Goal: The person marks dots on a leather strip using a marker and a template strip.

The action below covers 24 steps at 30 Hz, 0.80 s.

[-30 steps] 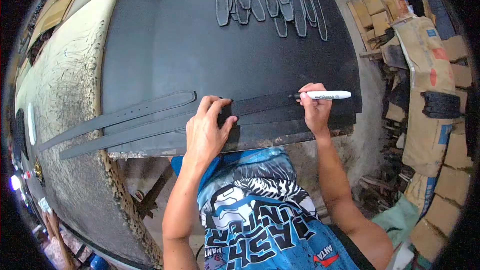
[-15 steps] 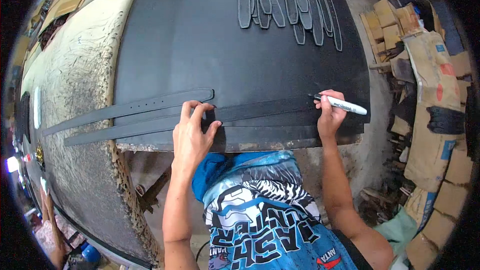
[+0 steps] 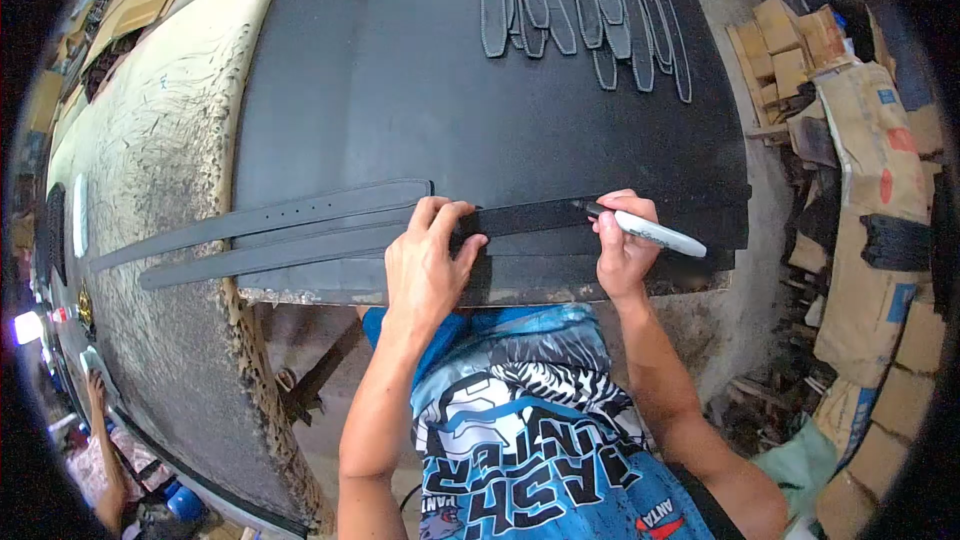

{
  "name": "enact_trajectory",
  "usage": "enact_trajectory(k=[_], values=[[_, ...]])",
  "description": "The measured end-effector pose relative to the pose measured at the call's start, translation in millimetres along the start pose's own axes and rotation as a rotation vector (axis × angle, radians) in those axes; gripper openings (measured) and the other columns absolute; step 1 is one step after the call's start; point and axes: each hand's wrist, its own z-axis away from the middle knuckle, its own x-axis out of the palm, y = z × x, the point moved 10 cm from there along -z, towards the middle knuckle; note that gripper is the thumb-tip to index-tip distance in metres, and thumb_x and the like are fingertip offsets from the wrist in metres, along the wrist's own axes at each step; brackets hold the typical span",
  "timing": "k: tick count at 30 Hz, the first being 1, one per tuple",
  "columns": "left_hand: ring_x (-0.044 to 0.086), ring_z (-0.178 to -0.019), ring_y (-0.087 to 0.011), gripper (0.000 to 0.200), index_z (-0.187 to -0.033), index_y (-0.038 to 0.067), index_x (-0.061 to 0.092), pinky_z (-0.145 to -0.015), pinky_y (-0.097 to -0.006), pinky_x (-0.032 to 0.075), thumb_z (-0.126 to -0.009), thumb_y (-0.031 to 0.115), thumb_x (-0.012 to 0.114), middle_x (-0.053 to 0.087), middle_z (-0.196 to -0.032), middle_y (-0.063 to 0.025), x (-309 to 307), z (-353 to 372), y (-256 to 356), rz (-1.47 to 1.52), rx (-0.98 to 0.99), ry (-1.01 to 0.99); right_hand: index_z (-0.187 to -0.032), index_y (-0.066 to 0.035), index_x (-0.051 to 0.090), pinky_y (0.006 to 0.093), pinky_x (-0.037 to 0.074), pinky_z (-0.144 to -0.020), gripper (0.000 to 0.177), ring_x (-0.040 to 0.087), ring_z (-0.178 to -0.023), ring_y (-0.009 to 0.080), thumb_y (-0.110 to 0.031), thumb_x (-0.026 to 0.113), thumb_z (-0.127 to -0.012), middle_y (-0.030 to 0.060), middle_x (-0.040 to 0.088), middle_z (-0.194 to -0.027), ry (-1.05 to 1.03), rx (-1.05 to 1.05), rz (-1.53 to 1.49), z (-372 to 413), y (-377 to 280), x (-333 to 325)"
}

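Note:
A long black leather belt strap [image 3: 540, 218] lies across the dark tabletop near its front edge. My left hand [image 3: 430, 260] is closed over it, fingers at the far side and thumb at the near side; the part beneath is hidden. In my right hand [image 3: 630, 245] is a white marker pen [image 3: 660, 232], its uncapped dark tip pointing left at the strap; whether it touches cannot be made out. Beside the left fingers ends another belt strap [image 3: 300, 210] with a row of punched holes, reaching left past the table's dark surface.
Several belt straps [image 3: 590, 15] hang together at the far side of the table [image 3: 400, 90]. A worn, pale surface [image 3: 160, 140] adjoins on the left. Cardboard boxes [image 3: 785, 45] stand at the right. Another person's arm [image 3: 98, 410] shows at lower left.
My left hand has slid right along the strap and closed in on it. My right hand has moved left and slightly down with the marker, bringing its tip nearer the left hand.

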Motion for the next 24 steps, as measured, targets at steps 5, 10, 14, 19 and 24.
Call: enact_trajectory(k=[5,10,14,19,24], values=[[0.068,-0.092,-0.0341,0.036,-0.114,0.011,0.068,-0.077,-0.0425,0.056,-0.08,0.02,0.079,0.065,-0.115,-0.0084,21.3,-3.9,23.8,0.007,0.098,-0.004,-0.109,-0.002,0.052,0.0247,0.05,-0.07,0.014,0.057,-0.081,0.0121,-0.001,0.058,-0.096,0.0106,0.059,-0.097,0.07,0.139,-0.163,-2.3,8.2,-0.4],[0.068,-0.094,-0.0352,0.044,-0.122,0.01,0.066,-0.079,-0.0436,0.056,-0.082,0.021,0.078,0.062,-0.122,-0.0103,18.3,-2.2,24.3,-0.016,0.119,-0.087,-0.113,-0.003,0.054,0.0245,0.051,-0.069,0.016,0.059,-0.078,0.01,-0.007,0.061,-0.098,0.0051,0.061,-0.089,-0.004,0.343,-0.036,-2.1,27.8,-6.5],[0.068,-0.083,-0.0349,0.042,-0.12,0.011,0.068,-0.074,-0.0422,0.055,-0.081,0.023,0.079,0.059,-0.12,-0.0112,-28.1,8.2,-28.2,-0.15,0.021,-0.013,-0.108,-0.002,0.057,0.0248,0.053,-0.071,0.012,0.062,-0.076,0.0104,-0.006,0.06,-0.097,0.0049,0.062,-0.089,0.022,0.357,-0.052,-8.6,30.1,-30.0],[0.068,-0.082,-0.0335,0.039,-0.12,0.012,0.067,-0.07,-0.0428,0.054,-0.083,0.022,0.077,0.057,-0.12,-0.0099,-44.7,14.1,-42.9,-0.19,-0.031,-0.06,-0.107,0.0,0.059,0.0263,0.054,-0.074,0.011,0.062,-0.075,0.0108,-0.005,0.059,-0.097,0.0057,0.062,-0.09,0.064,0.318,-0.058,-13.6,40.6,-62.2],[0.069,-0.083,-0.0331,0.036,-0.116,0.01,0.064,-0.071,-0.0431,0.055,-0.083,0.018,0.076,0.06,-0.116,-0.0094,-33.1,10.2,-24.3,-0.135,0.126,0.024,-0.106,0.0,0.057,0.0277,0.054,-0.075,0.009,0.061,-0.077,0.0122,-0.002,0.057,-0.097,0.0088,0.061,-0.1,0.098,0.218,-0.088,-16.6,26.7,-65.7]])
